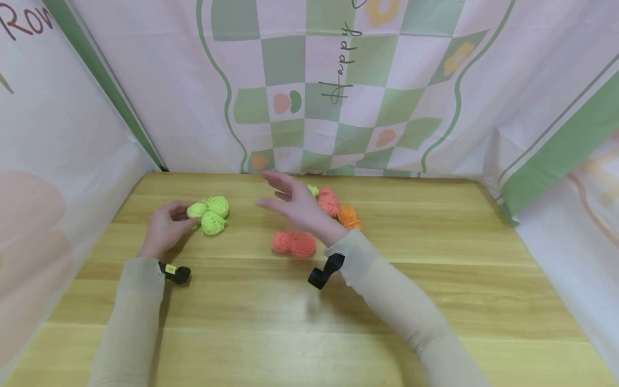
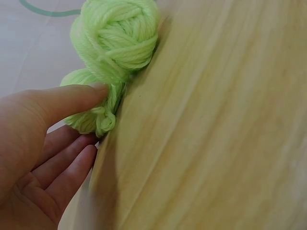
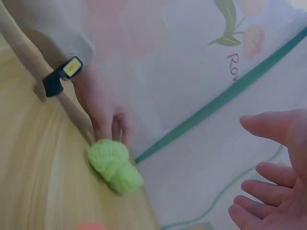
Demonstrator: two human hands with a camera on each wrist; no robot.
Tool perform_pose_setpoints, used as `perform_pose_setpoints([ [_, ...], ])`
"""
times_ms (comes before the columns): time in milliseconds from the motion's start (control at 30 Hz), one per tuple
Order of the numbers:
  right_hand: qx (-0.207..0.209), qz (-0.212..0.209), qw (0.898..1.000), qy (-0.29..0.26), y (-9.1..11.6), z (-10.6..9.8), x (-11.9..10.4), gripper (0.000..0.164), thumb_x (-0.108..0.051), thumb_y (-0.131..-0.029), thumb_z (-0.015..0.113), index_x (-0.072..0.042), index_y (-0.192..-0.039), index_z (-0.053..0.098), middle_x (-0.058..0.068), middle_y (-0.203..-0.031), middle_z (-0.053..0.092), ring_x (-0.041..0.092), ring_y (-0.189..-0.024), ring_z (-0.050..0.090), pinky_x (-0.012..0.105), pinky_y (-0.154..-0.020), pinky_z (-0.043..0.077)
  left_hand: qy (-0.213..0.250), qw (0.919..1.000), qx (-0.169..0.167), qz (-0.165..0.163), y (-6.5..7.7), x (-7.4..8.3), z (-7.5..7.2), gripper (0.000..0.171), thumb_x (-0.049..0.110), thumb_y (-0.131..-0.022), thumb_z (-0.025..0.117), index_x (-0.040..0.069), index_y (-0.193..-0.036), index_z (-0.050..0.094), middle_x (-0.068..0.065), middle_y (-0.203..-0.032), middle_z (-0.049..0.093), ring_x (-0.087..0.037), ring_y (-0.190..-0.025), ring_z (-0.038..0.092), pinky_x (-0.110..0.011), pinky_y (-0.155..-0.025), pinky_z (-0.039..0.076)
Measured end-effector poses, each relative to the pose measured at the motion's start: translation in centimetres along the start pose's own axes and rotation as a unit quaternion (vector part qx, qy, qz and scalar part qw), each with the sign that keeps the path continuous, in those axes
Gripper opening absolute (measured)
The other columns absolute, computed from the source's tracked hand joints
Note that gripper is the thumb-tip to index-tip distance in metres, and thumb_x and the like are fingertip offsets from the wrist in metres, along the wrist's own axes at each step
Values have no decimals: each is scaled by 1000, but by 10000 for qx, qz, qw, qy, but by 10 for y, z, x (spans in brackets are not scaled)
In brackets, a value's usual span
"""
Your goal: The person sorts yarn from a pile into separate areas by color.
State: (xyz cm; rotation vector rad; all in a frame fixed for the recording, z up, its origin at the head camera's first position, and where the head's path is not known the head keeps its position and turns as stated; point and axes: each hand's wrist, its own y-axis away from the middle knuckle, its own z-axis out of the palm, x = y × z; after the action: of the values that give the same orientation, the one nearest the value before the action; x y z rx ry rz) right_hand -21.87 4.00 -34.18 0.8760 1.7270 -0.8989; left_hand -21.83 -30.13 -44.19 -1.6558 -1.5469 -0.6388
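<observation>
My left hand (image 1: 166, 228) pinches one end of a bright green yarn bundle (image 1: 195, 210) at the left of the table. In the left wrist view the thumb lies across the green yarn (image 2: 117, 38), with the fingers on its far side. Rounded green lobes of yarn (image 1: 213, 222) sit together there; whether they are one bundle or two I cannot tell. My right hand (image 1: 302, 207) hovers with spread fingers and holds nothing. Below its wrist lies a coral yarn bundle (image 1: 293, 244), tied in at the middle.
Partly behind my right hand are another coral yarn bundle (image 1: 328, 202), an orange one (image 1: 348, 217) and a bit of green yarn (image 1: 312, 190). Printed cloth (image 1: 329, 134) hangs along the back and sides of the wooden table (image 1: 271, 328).
</observation>
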Motion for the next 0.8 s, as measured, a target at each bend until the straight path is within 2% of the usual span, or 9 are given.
perform_pose_setpoints([
  [200, 334, -36, 9994, -3, 0, -30, 10, 61, -15, -95, 74, -4, -149, 48, 11, -152, 49, 20, -140, 44, 35, -114, 38, -60, 10000, 9, -25, -1, -3, 1, 42, 9, -89, 81, -4, -125, 65, -24, -120, 68, -33, -102, 67, -12, -80, 50],
  [467, 675, 474, 9961, 313, -5, -64, 8, 68, -24, -92, 78, -10, -152, 46, 9, -153, 48, 23, -136, 48, 34, -113, 38, -22, 9999, 45, 122, -1, -3, 0, 41, 7, -88, 81, -6, -123, 66, -25, -118, 69, -36, -100, 67, -10, -78, 50],
  [600, 749, 672, 9943, 352, -11, -75, 9, 70, -30, -92, 78, -11, -151, 47, 8, -152, 49, 25, -137, 47, 36, -113, 38, -37, 9999, 69, 96, -1, -1, 0, 40, 6, -88, 81, -6, -123, 66, -25, -117, 69, -36, -100, 68, -9, -77, 49],
  [800, 908, 967, 9904, 387, -19, -84, 15, 69, -28, -92, 79, -9, -150, 47, 10, -150, 51, 26, -136, 48, 38, -113, 39, -20, 10000, 65, 47, 0, 1, 0, 39, 6, -88, 81, -6, -122, 66, -25, -117, 69, -36, -100, 67, -10, -77, 50],
])
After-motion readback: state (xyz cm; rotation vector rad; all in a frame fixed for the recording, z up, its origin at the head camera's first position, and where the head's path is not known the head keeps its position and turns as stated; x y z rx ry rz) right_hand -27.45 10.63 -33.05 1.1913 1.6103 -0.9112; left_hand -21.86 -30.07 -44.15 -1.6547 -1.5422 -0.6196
